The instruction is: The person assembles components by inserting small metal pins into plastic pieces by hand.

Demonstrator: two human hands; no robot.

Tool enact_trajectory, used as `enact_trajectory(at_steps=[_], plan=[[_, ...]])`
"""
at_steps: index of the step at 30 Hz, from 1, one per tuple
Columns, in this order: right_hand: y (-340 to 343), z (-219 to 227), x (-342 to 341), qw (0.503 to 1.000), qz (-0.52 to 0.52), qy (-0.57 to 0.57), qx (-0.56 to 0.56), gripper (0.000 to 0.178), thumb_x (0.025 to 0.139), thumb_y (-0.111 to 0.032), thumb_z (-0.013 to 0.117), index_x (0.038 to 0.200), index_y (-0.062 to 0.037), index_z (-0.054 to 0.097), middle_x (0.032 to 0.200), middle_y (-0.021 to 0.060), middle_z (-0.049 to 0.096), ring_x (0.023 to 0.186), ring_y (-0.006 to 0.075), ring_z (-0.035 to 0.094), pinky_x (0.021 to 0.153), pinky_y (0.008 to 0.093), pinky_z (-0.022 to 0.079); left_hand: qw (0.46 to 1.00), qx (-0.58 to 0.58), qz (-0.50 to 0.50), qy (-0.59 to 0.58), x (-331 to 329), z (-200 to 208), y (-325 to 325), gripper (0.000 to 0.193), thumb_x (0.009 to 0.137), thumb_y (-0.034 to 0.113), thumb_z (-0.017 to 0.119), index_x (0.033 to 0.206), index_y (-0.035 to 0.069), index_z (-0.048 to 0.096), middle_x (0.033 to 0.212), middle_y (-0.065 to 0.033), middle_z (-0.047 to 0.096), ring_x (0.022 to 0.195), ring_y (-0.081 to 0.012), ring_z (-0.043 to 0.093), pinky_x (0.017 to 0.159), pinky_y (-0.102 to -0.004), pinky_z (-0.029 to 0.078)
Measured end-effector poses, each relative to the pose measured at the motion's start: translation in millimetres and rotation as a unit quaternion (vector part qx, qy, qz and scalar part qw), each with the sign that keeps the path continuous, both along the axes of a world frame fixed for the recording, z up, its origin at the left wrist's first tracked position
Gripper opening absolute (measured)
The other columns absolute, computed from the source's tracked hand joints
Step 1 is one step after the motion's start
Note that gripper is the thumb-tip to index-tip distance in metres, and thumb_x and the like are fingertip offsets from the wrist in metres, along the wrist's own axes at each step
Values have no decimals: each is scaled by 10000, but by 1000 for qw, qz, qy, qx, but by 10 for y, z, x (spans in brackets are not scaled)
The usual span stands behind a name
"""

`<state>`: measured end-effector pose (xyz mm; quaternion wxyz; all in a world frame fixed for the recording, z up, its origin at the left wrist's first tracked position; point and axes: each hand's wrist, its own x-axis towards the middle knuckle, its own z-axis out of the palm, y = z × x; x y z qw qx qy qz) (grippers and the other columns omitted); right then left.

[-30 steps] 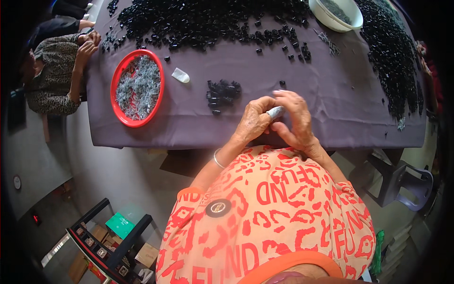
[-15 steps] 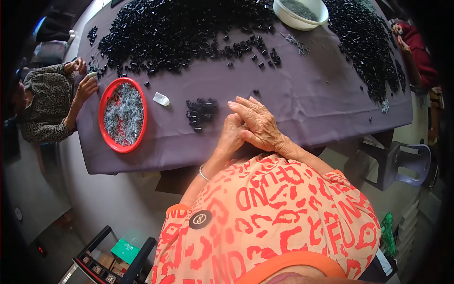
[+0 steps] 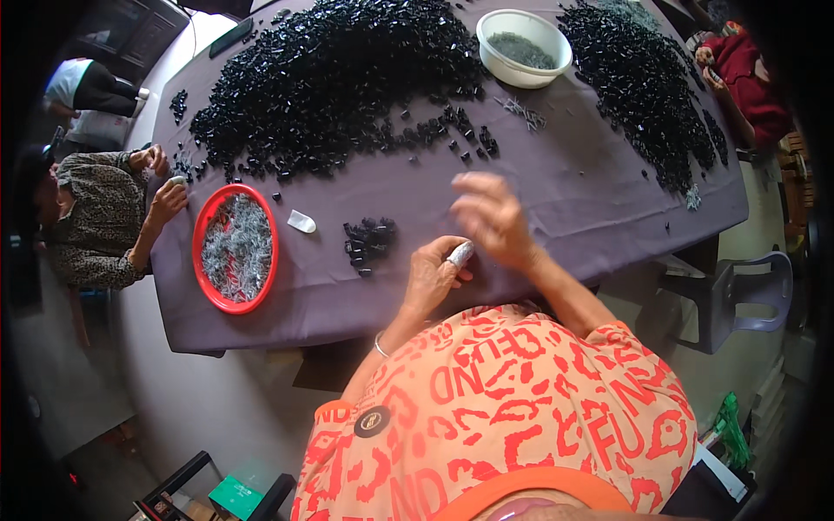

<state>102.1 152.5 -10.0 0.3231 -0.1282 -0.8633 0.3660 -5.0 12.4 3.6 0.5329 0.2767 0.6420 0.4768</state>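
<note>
My left hand (image 3: 432, 276) is at the near edge of the cloth-covered table, its fingers curled in. A whitish, silvery cover (image 3: 461, 253) sits on one of its fingertips; whether anything small is pinched there is hidden. My right hand (image 3: 493, 224) is raised just to the right and apart from the left, blurred, fingers stretched out with nothing visible in them. Left of my hands lies a small cluster of black plastic pieces (image 3: 368, 242). Beyond it are a white fingertip-shaped piece (image 3: 301, 222) and a red oval basket (image 3: 274, 252) of thin, clear-grey pieces.
Large heaps of black pieces (image 3: 330, 87) cover the far table, with another heap (image 3: 634, 95) at right. A white bowl (image 3: 525, 76) stands between them. One person (image 3: 104, 208) works at the left, another (image 3: 743, 82) at far right. A grey plastic chair (image 3: 730, 295) stands at right.
My hands, which were together, have come apart: the right has lifted away up and right, uncovering the covered fingertip of the left. The whole view has shifted slightly.
</note>
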Motion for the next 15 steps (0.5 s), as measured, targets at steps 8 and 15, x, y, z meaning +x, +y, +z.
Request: enact_trajectory(at_steps=[8,15], plan=[[498,-78,-206,959,-153,-137,197,374,772,-130,654,1125,-43,564,1217,129,549,1182,321,473,999,412,367,991,55,22,122,-6,67,-125,196,851,86,601,1019,-15,616,843,-97,654,658,-149,646,554,-251,509],[180,52,262,984,-62,-55,160,319,729,-69,680,1039,-74,605,1200,110,558,1163,302,498,994,422,385,859,120,61,494,-326,102,-353,162,766,-6,626,923,35,625,795,-130,598,716,-297,608,644,-359,482]])
